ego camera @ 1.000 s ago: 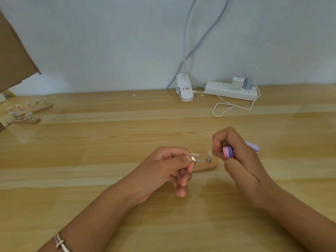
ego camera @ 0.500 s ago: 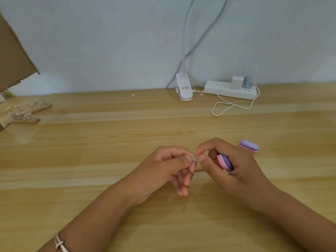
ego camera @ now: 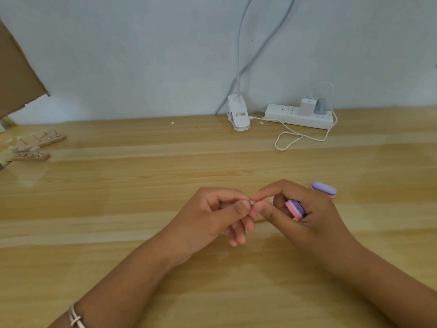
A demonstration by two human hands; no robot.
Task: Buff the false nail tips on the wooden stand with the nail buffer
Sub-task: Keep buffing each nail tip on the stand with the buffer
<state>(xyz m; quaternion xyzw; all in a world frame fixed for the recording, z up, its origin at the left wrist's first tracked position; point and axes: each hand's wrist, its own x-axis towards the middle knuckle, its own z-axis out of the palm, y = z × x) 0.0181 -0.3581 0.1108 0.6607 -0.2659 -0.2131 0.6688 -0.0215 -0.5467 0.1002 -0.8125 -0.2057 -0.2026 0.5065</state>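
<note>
While tight on one nail tip [ego camera: 252, 202], left grip [ego camera: 212, 217], right grip [ego camera: 315, 217]; one buffer [ego camera: 295, 208] in right palm

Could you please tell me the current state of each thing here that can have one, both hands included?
left hand, pinches the false nail tip.
right hand, pinches the same tip, grips the nail buffer.
false nail tip, held between both hands' fingertips.
nail buffer, tucked under curled fingers, off the tip.
second buffer, lying on the table.
spare wooden stands, lying far left.
power strip, two plugs in.
</note>
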